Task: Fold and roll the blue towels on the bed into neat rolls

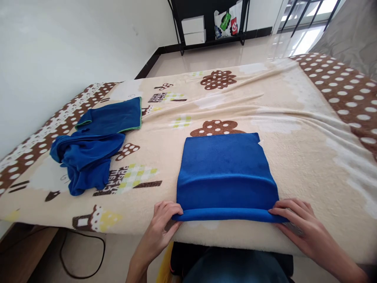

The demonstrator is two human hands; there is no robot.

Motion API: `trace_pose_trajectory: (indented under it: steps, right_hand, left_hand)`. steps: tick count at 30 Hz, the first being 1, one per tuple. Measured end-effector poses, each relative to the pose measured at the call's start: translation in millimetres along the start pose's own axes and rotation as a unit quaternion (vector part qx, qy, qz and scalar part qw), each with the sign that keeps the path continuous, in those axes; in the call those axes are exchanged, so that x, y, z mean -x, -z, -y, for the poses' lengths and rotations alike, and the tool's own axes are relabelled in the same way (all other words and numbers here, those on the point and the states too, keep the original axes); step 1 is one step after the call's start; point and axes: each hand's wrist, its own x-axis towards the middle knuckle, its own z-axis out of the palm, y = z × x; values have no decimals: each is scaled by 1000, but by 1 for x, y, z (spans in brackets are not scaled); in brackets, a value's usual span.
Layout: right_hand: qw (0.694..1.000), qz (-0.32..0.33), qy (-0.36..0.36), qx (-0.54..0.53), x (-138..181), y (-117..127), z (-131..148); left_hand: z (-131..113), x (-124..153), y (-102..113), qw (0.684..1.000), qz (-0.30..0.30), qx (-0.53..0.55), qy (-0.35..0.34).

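A blue cloth [226, 161] lies spread on the patterned blanket in front of me, its near edge rolled into a narrow tube. My left hand [165, 222] pinches the left end of that roll between thumb and fingers. At the right end, my right hand [297, 220] grips the roll the same way. A small white tag sticks out at the cloth's far right side. Off to the left lie a crumpled blue cloth [88, 157] and, partly under it, a flatter dark blue cloth [114, 117] with green edging.
The cream blanket [159, 153] with brown dotted borders covers the bed, wrinkled toward the back right. Beyond it stands a black shelf [212, 41] with white boxes [193, 30] and a printed bag [228, 23]. A black cable [103, 251] loops on the floor at lower left.
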Motion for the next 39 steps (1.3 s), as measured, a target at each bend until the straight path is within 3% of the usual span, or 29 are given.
trace_pose_trajectory:
  steps: [8, 21, 31, 35, 39]
  right_hand:
    - [1000, 28, -5, -3, 7, -4, 4]
    - [995, 87, -28, -40, 10, 0, 10]
    - [988, 148, -4, -40, 16, 13, 11]
    - [989, 132, -16, -61, 18, 11, 12]
    - [994, 70, -42, -72, 18, 8, 11]
  left_hand:
    - [-17, -2, -2, 996, 1, -84, -18]
    - [-13, 7, 1, 999, 32, -28, -5]
    - [-7, 14, 11, 990, 135, 27, 39]
    - [-10, 12, 10, 989, 135, 37, 53]
    - [-8, 13, 8, 994, 79, 34, 65]
